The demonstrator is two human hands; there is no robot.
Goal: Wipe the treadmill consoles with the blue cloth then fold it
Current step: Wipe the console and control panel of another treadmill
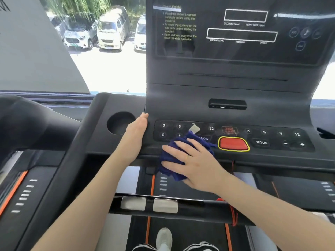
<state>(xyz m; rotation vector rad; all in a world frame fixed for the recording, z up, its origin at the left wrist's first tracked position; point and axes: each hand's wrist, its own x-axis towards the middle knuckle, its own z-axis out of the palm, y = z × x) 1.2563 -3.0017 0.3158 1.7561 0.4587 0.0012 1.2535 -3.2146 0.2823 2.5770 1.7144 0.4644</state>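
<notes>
— Cloth (174, 156) looks soft and light, yes? Where is it?

— Blue cloth, bunched, lies under the right hand (194, 163), on the front edge of the console (253, 113). Fingers (178, 144) are spread flat and press it; they do not close around it. I think it slides easily, so better to press with the palm.

— And the left hand (136, 134)?

— Open, flat, holding nothing, just left of the buttons. I count one cloth, two hands, one red button (233, 144) right of the fingertips.
</notes>
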